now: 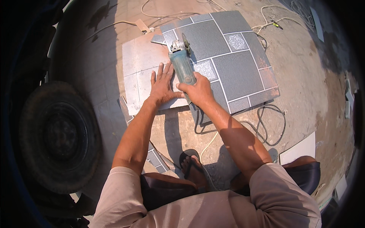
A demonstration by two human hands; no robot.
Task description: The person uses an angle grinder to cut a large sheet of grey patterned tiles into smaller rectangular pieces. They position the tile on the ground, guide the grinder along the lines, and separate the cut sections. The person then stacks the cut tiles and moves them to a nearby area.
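Observation:
My right hand (197, 90) is wrapped round the rear body of a teal angle grinder (182, 67). The grinder's metal head points away from me, and its thin disc (185, 41) stands on edge at the right side. Beneath the disc lies a grey patterned tile (239, 76) with white lines and ornate white squares. My left hand (162, 85) rests flat with spread fingers on a pale tile (138, 72), which bears thin drawn lines. Its fingertips are close to the grinder's left side. Whether the disc touches the tile, I cannot tell.
A black cord (266, 114) loops on the ground to the right of the tiles. Pale cables (159, 16) run across the far ground. A vehicle wheel (61, 136) stands at the left. Tile offcuts (156, 159) and a white panel (300, 148) lie near my legs.

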